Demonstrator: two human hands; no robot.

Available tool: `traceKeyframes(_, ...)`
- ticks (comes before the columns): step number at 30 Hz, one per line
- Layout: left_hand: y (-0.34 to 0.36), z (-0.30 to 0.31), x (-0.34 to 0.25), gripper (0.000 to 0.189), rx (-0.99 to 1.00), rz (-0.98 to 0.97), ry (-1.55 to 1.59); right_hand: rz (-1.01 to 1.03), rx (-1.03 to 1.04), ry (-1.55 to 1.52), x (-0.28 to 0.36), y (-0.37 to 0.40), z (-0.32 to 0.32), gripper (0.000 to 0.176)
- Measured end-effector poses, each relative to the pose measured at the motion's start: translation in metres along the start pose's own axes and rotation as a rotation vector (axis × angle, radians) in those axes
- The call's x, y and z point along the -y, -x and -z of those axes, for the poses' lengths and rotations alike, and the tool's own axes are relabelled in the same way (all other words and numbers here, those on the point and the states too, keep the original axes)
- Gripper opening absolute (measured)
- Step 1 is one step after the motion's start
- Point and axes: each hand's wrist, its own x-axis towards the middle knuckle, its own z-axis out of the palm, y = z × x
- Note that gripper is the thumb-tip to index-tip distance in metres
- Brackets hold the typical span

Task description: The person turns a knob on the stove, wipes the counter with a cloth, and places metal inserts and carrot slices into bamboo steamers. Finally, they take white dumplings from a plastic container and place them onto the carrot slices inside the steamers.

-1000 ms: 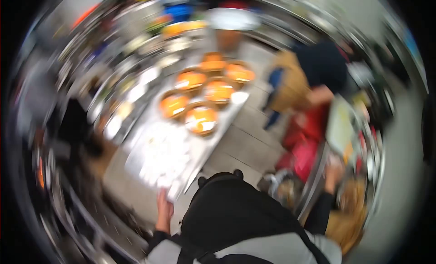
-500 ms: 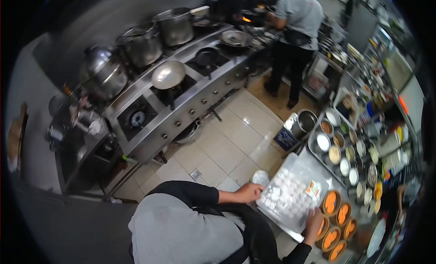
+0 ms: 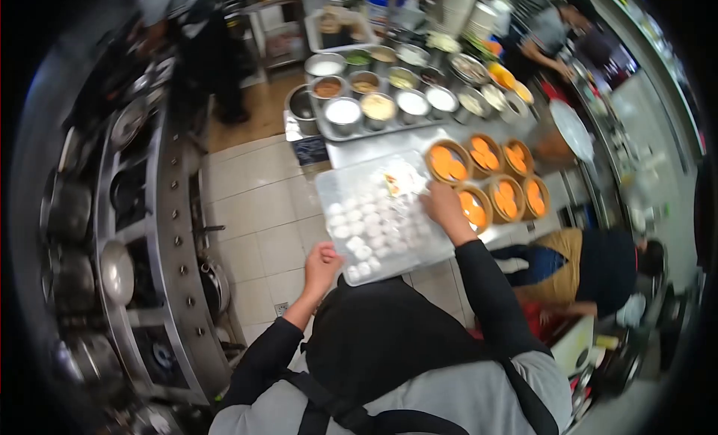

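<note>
In front of my body is a flat, clear plastic container point(image 3: 340, 192) with many round white pieces in rows and a label near its far edge. My left hand point(image 3: 323, 269) is at its near left side, fingers curled against the edge. At the right side my right hand point(image 3: 443, 205) grips the rim, fingers partly hidden. Just right of that hand are several round wooden baskets point(image 3: 485, 152) holding orange pieces. The container lies at the edge of a steel counter point(image 3: 359, 154).
A tray point(image 3: 351, 134) of metal bowls stands beyond the container. Stoves point(image 3: 161, 267) with pans line the left. A person point(image 3: 196, 31) stands at the upper left, another point(image 3: 550, 42) at the upper right, and a third point(image 3: 598, 270) bends at the right.
The view has turned to the right. The stoves now lie at the left, and two more people show at the right. Both my hands remain at the container's sides.
</note>
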Motion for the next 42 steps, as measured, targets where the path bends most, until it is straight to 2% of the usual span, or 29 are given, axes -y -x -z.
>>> traceKeyframes(2,0.001,-0.003,-0.014,0.047,0.022,-0.006,0.01,-0.057,0.042,0.026,0.001,0.002,0.008,0.028)
traceKeyframes(4,0.001,-0.003,-0.029,0.061,-0.041,-0.01,-0.032,-0.078,0.026,-0.016,0.002,0.005,0.011,0.031)
traceKeyframes(5,0.0,-0.001,-0.024,0.073,-0.011,0.019,-0.115,-0.068,0.008,-0.021,0.001,0.008,0.012,0.031)
traceKeyframes(8,-0.001,-0.005,-0.021,0.073,-0.035,0.0,-0.116,-0.094,-0.111,-0.028,0.0,0.016,0.012,0.035)
traceKeyframes(10,0.002,-0.009,-0.024,0.071,-0.05,-0.024,-0.104,-0.171,0.062,-0.109,-0.007,0.013,0.011,0.04)
traceKeyframes(13,0.002,-0.009,-0.025,0.068,-0.048,-0.052,-0.139,-0.223,0.078,-0.175,-0.017,0.007,0.018,0.045)
traceKeyframes(14,0.004,-0.009,-0.029,0.067,-0.061,-0.002,-0.072,-0.236,0.057,-0.17,-0.02,0.006,0.022,0.045)
traceKeyframes(16,0.006,-0.011,-0.033,0.066,-0.064,0.037,-0.006,-0.252,0.191,-0.164,-0.019,0.004,0.031,0.05)
traceKeyframes(17,0.008,-0.01,-0.032,0.066,-0.079,0.047,0.007,-0.226,0.153,-0.225,-0.021,0.006,0.036,0.045)
traceKeyframes(21,0.007,-0.011,-0.02,0.067,-0.077,0.075,0.075,-0.282,0.134,-0.275,-0.027,0.004,0.031,0.049)
traceKeyframes(26,0.016,-0.011,-0.03,0.068,-0.151,0.096,0.125,-0.226,0.243,-0.266,-0.018,0.001,0.041,0.048)
traceKeyframes(28,0.015,-0.013,-0.03,0.064,-0.111,0.092,0.114,-0.235,0.132,-0.224,-0.018,0.003,0.037,0.045)
traceKeyframes(30,0.014,-0.01,-0.027,0.066,-0.14,0.068,0.126,-0.207,0.149,-0.214,-0.023,0.0,0.032,0.042)
traceKeyframes(32,0.016,-0.01,-0.035,0.07,-0.098,0.133,0.157,-0.199,0.158,-0.199,-0.027,-0.004,0.032,0.041)
traceKeyframes(34,0.014,-0.007,-0.035,0.07,-0.118,0.136,0.176,-0.239,0.262,-0.203,-0.028,-0.006,0.034,0.04)
traceKeyframes(36,0.012,-0.006,-0.031,0.067,-0.119,0.124,0.153,-0.211,0.23,-0.229,-0.03,-0.007,0.03,0.04)
traceKeyframes(38,0.007,-0.005,-0.031,0.065,-0.112,0.125,0.183,-0.194,0.275,-0.402,-0.027,-0.012,0.028,0.04)
traceKeyframes(39,0.008,-0.005,-0.029,0.062,-0.115,0.134,0.212,-0.128,0.17,-0.336,-0.027,-0.015,0.027,0.043)
traceKeyframes(42,0.011,-0.008,-0.039,0.058,-0.085,0.211,0.3,-0.14,0.192,-0.457,-0.023,-0.031,0.036,0.044)
